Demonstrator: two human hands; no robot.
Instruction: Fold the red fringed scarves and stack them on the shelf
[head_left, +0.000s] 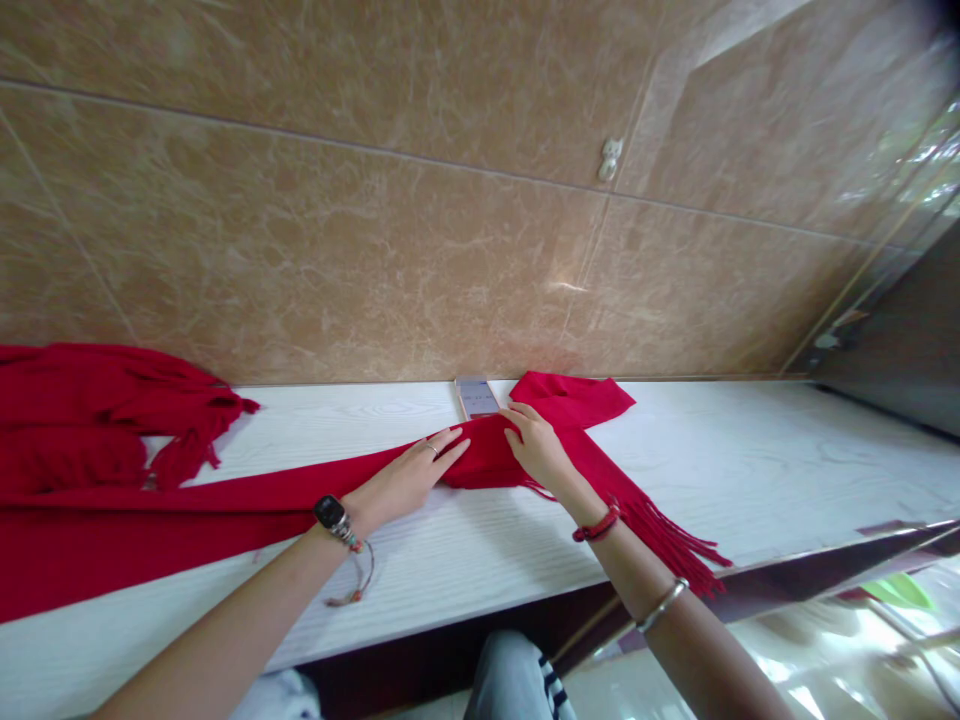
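Observation:
A long red scarf (300, 485) with a fringed end lies across the white tabletop, running from the left edge to the middle. My left hand (409, 485) rests on it with fingers stretched out. Close by on the right, my right hand (538, 452) lies on the same cloth, fingers extended and thumb apart. Between the two hands the scarf is flattened into a band. Its fringe (667, 535) hangs past the front edge under my right forearm. Behind my right hand, a folded red piece of cloth (574, 398) points right; whether it joins the scarf is hidden.
A phone (478, 397) lies against the wall behind the scarf. More red fringed cloth (82, 410) is heaped at the left. The white tabletop (750, 460) meets a brown tiled wall (337, 250), which carries a small cat-shaped ornament (610, 158). A dark surface (892, 330) stands at the right end.

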